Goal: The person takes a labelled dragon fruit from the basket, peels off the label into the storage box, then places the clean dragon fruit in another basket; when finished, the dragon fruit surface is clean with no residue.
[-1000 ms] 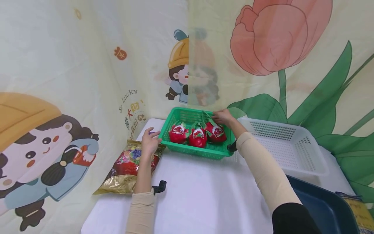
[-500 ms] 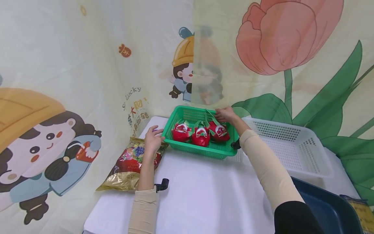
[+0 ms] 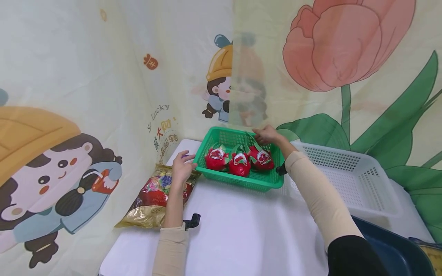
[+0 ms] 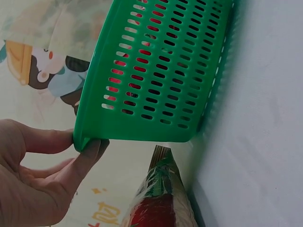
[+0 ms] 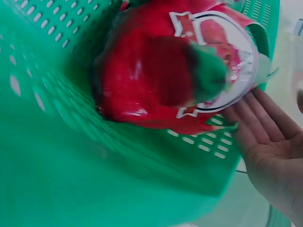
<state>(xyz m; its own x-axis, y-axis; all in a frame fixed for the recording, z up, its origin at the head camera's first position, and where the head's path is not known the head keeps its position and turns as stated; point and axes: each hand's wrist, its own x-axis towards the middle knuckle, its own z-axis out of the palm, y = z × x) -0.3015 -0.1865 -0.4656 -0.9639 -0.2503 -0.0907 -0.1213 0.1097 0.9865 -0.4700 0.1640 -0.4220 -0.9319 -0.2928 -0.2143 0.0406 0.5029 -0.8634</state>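
A green perforated basket (image 3: 238, 183) at the back of the table holds three red dragon fruits with round labels: left (image 3: 216, 158), middle (image 3: 239, 165) and right (image 3: 261, 158). My left hand (image 3: 181, 168) pinches the basket's left rim between thumb and fingers, clear in the left wrist view. Inside the far right corner, my right hand (image 3: 267, 135) is at the green leaves of the right dragon fruit. The right wrist view shows its fingers (image 5: 265, 116) extended, palm visible, their tips partly hidden behind the fruit's label.
A shiny red and gold bag (image 3: 148, 201) with fruit pictures lies under my left forearm. To the right stand a white perforated basket (image 3: 376, 203) and a dark blue tray (image 3: 390, 245). Printed curtains (image 3: 186, 76) hang behind the table.
The head view has shifted a little, so the scene sits farther right. My right hand's fingers have drawn in near the leaf tip. My left hand keeps its place on the rim.
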